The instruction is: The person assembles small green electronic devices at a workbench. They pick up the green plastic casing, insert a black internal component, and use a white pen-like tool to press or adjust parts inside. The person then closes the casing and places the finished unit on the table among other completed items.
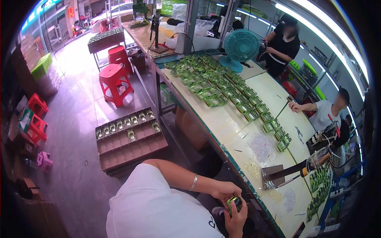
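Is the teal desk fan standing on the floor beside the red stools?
No. The teal fan stands on the long worktable, at the far end of the rows of green parts.

Clad in a white short-sleeved T-shirt (154, 206) with dark lettering at the hem; bare forearms; a thin silver bracelet (193, 182) round one wrist.

A teal fan (241, 46) stands beyond red stools (115, 81) and a brown tray (131, 148).
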Action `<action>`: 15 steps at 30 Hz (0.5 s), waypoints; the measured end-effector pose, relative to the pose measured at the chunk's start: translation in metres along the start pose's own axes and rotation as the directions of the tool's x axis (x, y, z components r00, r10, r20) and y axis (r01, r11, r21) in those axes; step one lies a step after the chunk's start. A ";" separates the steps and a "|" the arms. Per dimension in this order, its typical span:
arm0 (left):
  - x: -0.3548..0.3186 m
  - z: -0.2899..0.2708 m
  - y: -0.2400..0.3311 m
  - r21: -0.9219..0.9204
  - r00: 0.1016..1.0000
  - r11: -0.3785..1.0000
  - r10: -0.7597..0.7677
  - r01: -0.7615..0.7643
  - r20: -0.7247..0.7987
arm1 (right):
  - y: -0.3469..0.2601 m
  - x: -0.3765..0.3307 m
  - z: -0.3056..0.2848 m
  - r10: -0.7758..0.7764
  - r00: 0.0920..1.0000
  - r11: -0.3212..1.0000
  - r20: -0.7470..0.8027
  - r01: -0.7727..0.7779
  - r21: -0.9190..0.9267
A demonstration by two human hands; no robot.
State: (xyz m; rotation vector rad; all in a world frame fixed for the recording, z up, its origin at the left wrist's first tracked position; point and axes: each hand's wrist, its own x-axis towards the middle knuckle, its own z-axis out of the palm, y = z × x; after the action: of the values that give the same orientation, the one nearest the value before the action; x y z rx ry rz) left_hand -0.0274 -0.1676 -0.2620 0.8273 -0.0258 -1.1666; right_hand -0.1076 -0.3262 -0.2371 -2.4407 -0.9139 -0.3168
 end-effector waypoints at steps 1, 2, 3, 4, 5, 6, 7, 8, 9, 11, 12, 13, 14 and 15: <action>0.001 0.000 -0.001 -0.008 1.000 1.000 -0.013 0.013 -0.023 | -0.001 0.001 0.000 -0.001 1.000 1.000 0.009 0.001 0.006; 0.002 -0.001 -0.002 -0.017 0.999 1.000 -0.027 0.026 -0.046 | -0.003 0.002 0.000 -0.001 1.000 1.000 0.018 0.001 0.013; 0.003 -0.001 -0.004 -0.035 0.998 0.999 -0.032 0.031 -0.052 | -0.004 0.003 0.000 -0.002 1.000 1.000 0.027 0.002 0.019; 0.004 -0.002 -0.006 -0.054 0.998 0.998 -0.036 0.033 -0.060 | -0.005 0.003 -0.001 0.000 0.999 1.000 0.042 -0.001 0.023; 0.004 -0.003 -0.007 -0.074 0.997 0.997 -0.040 0.035 -0.069 | -0.005 0.003 -0.001 0.002 0.998 1.000 0.057 -0.004 0.027; 0.003 -0.003 -0.008 -0.076 0.997 0.996 -0.045 0.041 -0.056 | -0.006 0.003 -0.001 0.004 0.997 0.999 0.072 -0.006 0.032; 0.004 -0.002 -0.008 -0.076 0.998 0.996 -0.053 0.050 -0.038 | -0.005 0.002 -0.002 -0.004 0.998 1.000 0.056 0.003 0.024; 0.004 -0.001 -0.008 -0.076 0.998 0.995 -0.060 0.058 -0.019 | -0.005 0.001 -0.001 -0.013 0.999 1.000 0.040 0.012 0.016; 0.004 0.000 -0.008 -0.067 0.998 0.996 -0.057 0.056 -0.013 | -0.004 0.000 -0.002 -0.022 0.999 1.000 0.025 0.021 0.009; 0.002 0.002 -0.005 -0.049 0.999 0.997 -0.051 0.051 -0.006 | -0.004 0.000 -0.003 -0.029 0.999 1.000 0.020 0.029 0.008; 0.001 0.003 -0.005 -0.041 0.999 0.998 -0.037 0.037 0.004 | -0.004 0.000 -0.003 -0.032 0.999 0.999 0.018 0.032 0.006; 0.000 0.004 -0.004 -0.032 1.000 0.999 -0.023 0.023 0.011 | -0.004 0.002 -0.004 -0.046 0.999 0.999 -0.001 0.046 -0.003; -0.001 0.004 -0.004 -0.023 1.000 1.000 -0.008 0.009 0.019 | -0.006 0.005 -0.005 -0.060 0.998 0.998 -0.020 0.060 -0.013; -0.002 0.003 -0.004 -0.026 0.999 1.000 0.003 -0.002 0.036 | -0.006 0.007 -0.006 -0.074 0.996 0.997 -0.039 0.073 -0.024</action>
State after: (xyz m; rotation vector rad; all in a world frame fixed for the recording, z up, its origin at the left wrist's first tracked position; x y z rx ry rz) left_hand -0.0324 -0.1686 -0.2613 0.7833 -0.0409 -1.1771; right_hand -0.1065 -0.3213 -0.2273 -2.4159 -0.9900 -0.4031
